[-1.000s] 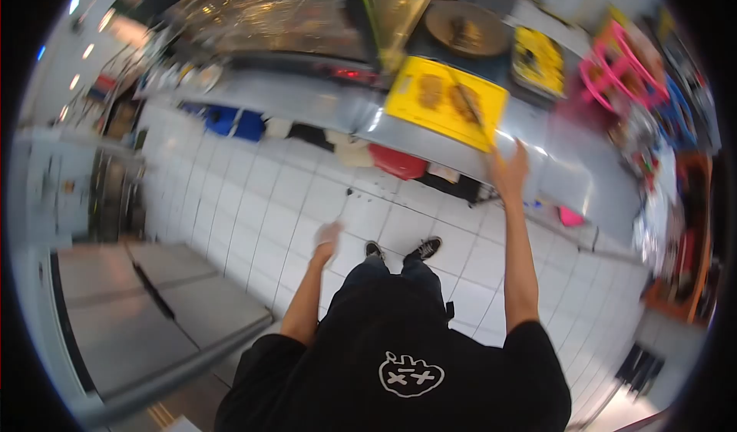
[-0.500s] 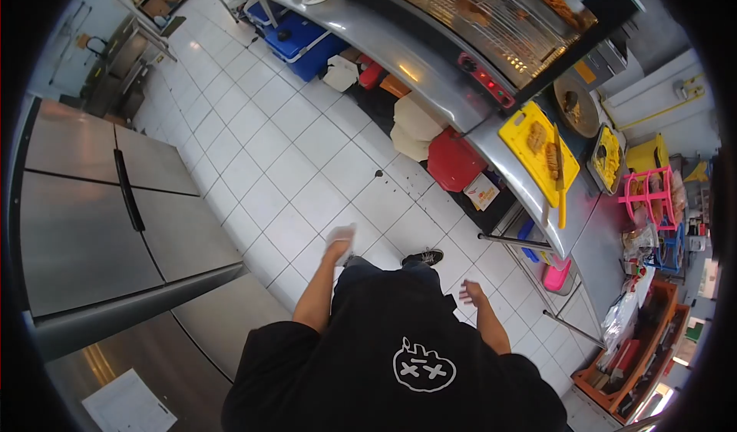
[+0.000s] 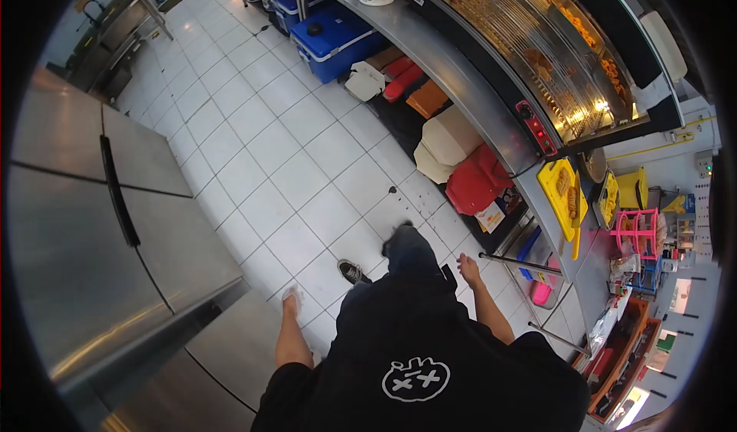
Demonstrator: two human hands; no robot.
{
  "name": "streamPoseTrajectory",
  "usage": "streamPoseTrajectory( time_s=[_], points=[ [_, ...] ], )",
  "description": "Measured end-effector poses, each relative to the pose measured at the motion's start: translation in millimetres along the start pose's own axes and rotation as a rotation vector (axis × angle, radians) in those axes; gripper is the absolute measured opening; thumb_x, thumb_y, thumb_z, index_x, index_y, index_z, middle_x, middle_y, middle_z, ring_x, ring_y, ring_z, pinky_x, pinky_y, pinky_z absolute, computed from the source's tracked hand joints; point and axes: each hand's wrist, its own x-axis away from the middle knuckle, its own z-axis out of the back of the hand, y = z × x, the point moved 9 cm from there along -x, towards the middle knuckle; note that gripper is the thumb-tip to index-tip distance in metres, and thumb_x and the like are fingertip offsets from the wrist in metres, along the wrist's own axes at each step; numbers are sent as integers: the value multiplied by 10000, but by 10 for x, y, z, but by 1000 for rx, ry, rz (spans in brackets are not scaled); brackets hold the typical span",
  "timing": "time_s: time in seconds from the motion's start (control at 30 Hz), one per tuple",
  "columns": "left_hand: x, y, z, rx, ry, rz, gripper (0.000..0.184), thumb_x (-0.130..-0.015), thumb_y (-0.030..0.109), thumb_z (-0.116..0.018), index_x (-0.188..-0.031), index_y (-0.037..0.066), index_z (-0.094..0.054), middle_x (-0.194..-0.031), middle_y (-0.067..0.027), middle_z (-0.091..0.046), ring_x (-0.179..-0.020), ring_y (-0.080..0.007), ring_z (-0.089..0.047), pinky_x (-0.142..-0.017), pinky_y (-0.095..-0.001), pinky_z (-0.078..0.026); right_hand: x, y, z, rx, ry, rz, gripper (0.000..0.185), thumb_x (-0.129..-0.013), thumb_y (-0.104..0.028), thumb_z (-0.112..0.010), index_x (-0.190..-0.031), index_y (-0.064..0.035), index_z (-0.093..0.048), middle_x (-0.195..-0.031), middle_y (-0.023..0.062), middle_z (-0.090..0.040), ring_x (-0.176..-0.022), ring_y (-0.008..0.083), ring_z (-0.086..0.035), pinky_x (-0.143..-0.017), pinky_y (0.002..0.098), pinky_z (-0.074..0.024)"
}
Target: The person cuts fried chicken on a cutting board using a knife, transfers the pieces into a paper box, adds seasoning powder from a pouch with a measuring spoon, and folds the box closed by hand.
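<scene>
My left hand (image 3: pixel 291 301) hangs low at my left side over the floor tiles. Something whitish and translucent, which looks like a thin plastic glove, covers it; its fingers are blurred. At my other side, my right hand (image 3: pixel 467 269) hangs loosely beside the counter's shelf end, with slightly bent fingers and nothing in it. Neither hand touches anything. On the counter to the right, a yellow cutting board (image 3: pixel 558 196) carries pieces of browned food and a knife with a yellow handle (image 3: pixel 576 244).
A steel refrigerator (image 3: pixel 146 255) stands on the left. Along the right runs a steel counter (image 3: pixel 453 71) with a lit food warmer (image 3: pixel 530 48) on it. Below are a blue cooler (image 3: pixel 334 40) and a red container (image 3: pixel 476 178). White tiles (image 3: pixel 292 178) stretch ahead.
I have stepped forward along the floor; the feet have swapped position. My left hand has swung back and outward to the left. My right hand has moved slightly forward.
</scene>
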Motion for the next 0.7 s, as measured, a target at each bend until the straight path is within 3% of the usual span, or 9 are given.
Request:
streamPoseTrajectory(
  time_s=[0.13,0.23,0.37,0.43,0.5,0.57,0.6,0.67,0.7],
  points=[
    [-352,974,-756,160,-70,-105,520,-1027,415,-609,-1393,54,-531,-1014,-40,-573,-1001,-206,-619,-834,-352,-497,-491,-1235,-30,-62,-41,192,393,-1041,-350,-556,-1139,9,-678,-998,105,-709,-854,180,-678,-679,312,-531],
    [-647,1678,-1036,184,-88,-170,504,-1032,427,-592,-1378,66,-538,-1124,-60,-600,-1021,-194,-599,-836,-337,-487,-1079,-2434,-181,-18,-159,229,350,-1046,-336,-550,-1159,-24,-661,-999,87,-708,-820,171,-687,-636,301,-519],
    [-809,2602,-1174,149,-62,-111,537,-1022,459,-583,-1397,78,-530,-1281,-78,-606,-1057,-212,-581,-869,-351,-470,-2866,-3738,-810,-17,-221,326,309,-1041,-333,-560,-1147,-58,-653,-963,70,-697,-791,156,-690,-580,308,-505],
    [-1071,2924,-1080,313,48,-68,578,-1022,483,-554,-1438,85,-498,-1317,-78,-599,-1119,-241,-575,-925,-413,-452,-3850,-4365,-1341,-29,-353,206,322,-1030,-348,-577,-1153,-59,-650,-936,65,-694,-804,150,-693,-601,302,-518],
    [-1199,3325,-1047,424,176,45,616,-1028,539,-515,-1448,90,-483,-1336,-79,-595,-1179,-263,-572,-943,-433,-448,-5477,-4305,-2017,452,-354,321,340,-1006,-328,-585,-1120,-18,-665,-928,141,-717,-815,259,-720,-672,382,-563],
    [-1343,3986,-1221,398,146,2,608,-1039,561,-488,-1422,90,-497,-1323,-86,-605,-1197,-271,-582,-952,-424,-455,-6212,-5077,-2306,918,-359,417,344,-970,-296,-589,-1014,31,-687,-969,236,-721,-842,398,-716,-778,469,-572],
    [-1573,4310,-1490,406,120,-35,606,-1044,572,-474,-1409,89,-504,-1317,-89,-609,-1206,-276,-587,-957,-420,-459,-6418,-5642,-2229,763,-103,485,321,-936,-259,-590,-895,42,-693,-959,268,-712,-896,452,-696,-840,524,-556],
    [-1855,4819,-1975,305,27,-125,588,-1055,566,-460,-1388,86,-525,-1300,-94,-622,-1204,-277,-602,-971,-415,-463,-6832,-6505,-2383,634,-124,464,385,-909,-183,-595,-1223,31,-661,-1123,266,-706,-1108,408,-682,-948,498,-547],
    [-2064,4946,-2223,264,-15,-172,580,-1061,563,-453,-1377,84,-536,-1292,-96,-628,-1203,-278,-609,-978,-412,-466,-7479,-6338,-2821,1318,-454,616,371,-895,-157,-591,-1208,31,-655,-941,232,-735,-954,356,-739,-820,481,-591]
  ],
)
